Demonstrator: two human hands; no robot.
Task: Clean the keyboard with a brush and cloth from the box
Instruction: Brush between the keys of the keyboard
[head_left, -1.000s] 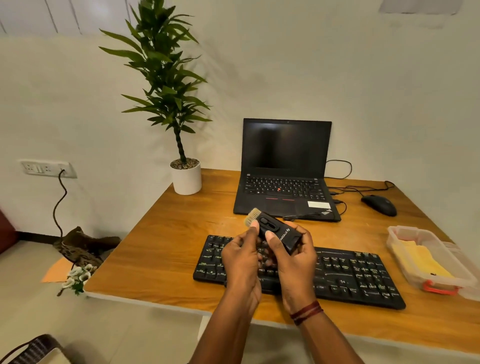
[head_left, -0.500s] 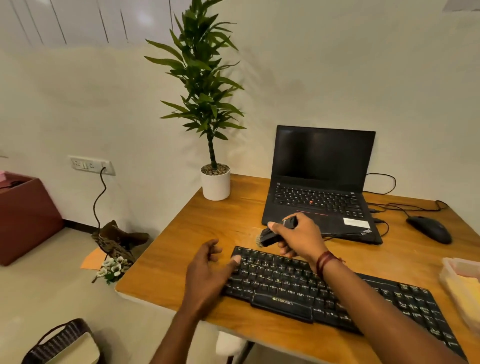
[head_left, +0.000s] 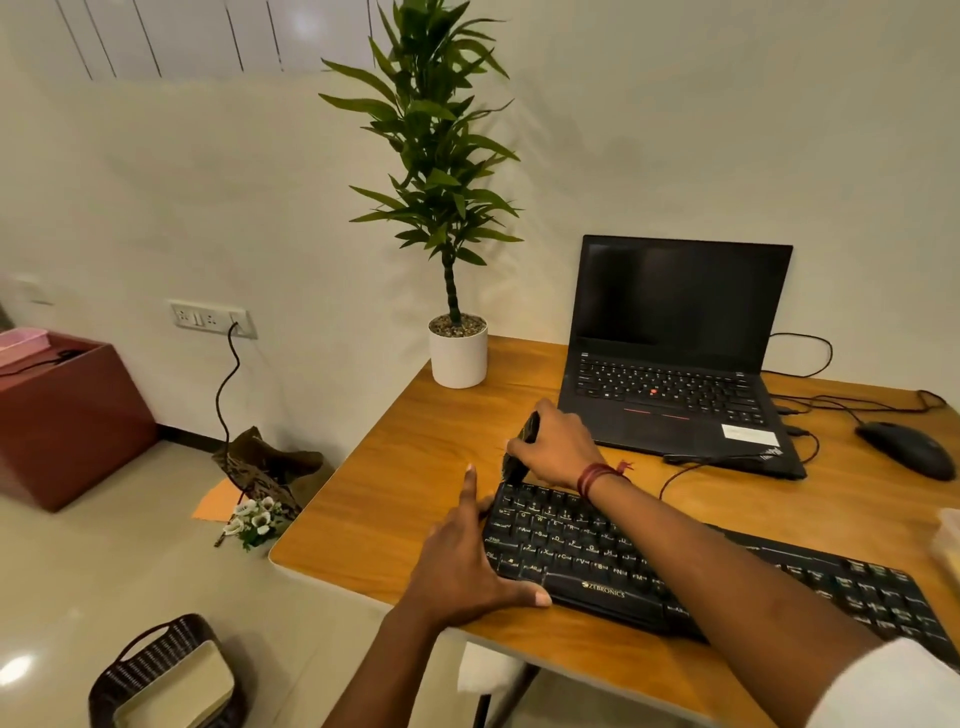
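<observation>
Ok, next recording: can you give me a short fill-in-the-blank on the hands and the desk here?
1. The right hand grips the brush, bristles down at the keyboard's far ____ corner.
2. The left hand, fingers straight, braces the keyboard and holds ____.
3. The computer mouse lies to the ____ of the laptop.
4. The plant stands in a ____ pot.
Missing words: left; nothing; right; white.
</observation>
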